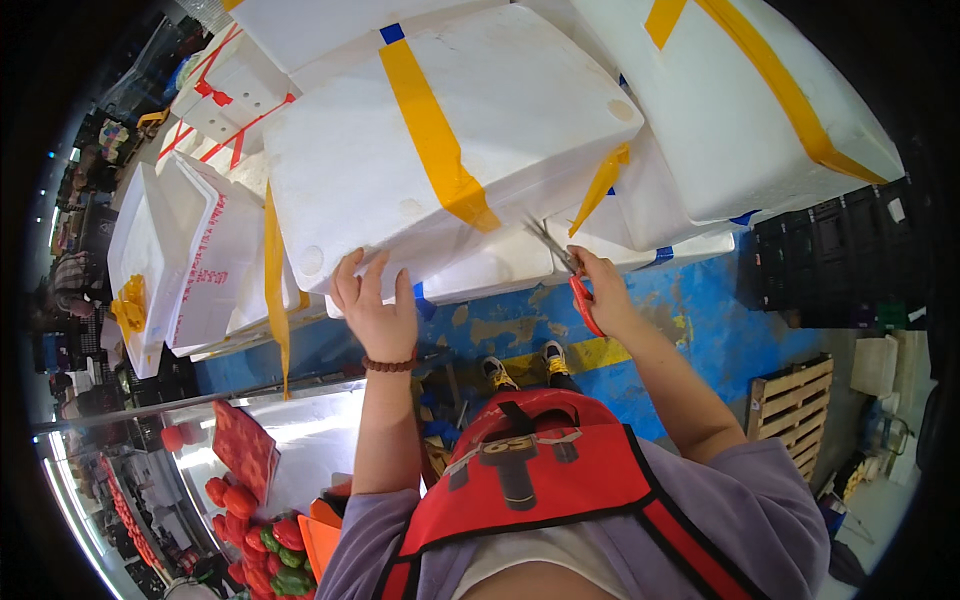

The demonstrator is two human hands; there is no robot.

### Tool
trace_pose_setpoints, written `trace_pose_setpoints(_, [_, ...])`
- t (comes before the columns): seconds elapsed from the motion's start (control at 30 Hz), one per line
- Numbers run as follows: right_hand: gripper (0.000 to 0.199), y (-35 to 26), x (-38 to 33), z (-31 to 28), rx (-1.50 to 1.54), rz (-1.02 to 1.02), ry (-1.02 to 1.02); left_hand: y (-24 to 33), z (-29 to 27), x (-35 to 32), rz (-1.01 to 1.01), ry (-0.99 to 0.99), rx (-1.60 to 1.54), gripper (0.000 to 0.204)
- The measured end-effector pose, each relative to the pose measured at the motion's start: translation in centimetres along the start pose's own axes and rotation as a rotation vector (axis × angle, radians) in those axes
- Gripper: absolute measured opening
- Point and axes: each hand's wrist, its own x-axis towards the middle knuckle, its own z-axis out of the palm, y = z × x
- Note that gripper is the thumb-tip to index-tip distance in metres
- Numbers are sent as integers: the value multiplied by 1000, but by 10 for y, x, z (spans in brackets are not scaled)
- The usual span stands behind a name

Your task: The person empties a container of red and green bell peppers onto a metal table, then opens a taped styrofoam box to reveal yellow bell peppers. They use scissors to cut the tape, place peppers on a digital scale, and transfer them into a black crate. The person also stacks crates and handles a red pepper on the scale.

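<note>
A large white foam box (350, 140) with a yellow tape strip (425, 120) over its top is in front of me. My left hand (380, 322), a brown bracelet at its wrist, rests its spread fingers against the box's lower near edge. In my right hand (610, 298) is a pair of scissors (583, 305) with red handles. The blades point up and left, just right of the yellow strip's lower end; whether they touch the box I cannot tell. Loose yellow tape (600, 188) hangs at the box's right corner, and another yellow length (275, 290) hangs at its left.
More foam boxes stand around, including a taped one (740, 120) at right and an uncovered one (200, 250) at left. Black crates (830, 255) and a wooden pallet (795, 405) are on the right. Red and green peppers (245, 515) lie by a metal table (325, 430) at lower left.
</note>
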Motion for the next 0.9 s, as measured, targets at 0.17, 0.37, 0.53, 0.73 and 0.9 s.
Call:
trace_pose_setpoints(0.17, [48,13,26,-18,-302,-164,-40,26,20,-17,-217,13,-223,28])
trace_pose_setpoints(0.37, [53,21,59,-39,-447,-233,-101,15,43,-65,-613,-134,-516,25])
trace_pose_setpoints(0.53, [53,20,71,-41,-433,-283,-128,18,61,-97,-943,-118,-858,28])
trace_pose_setpoints(0.73, [56,23,82,-39,-442,-296,-182,13,61,-121,-1010,-112,-860,22])
trace_pose_setpoints(0.9, [59,24,98,-48,-371,-277,-362,7,57,-130,-1039,-131,-864,23])
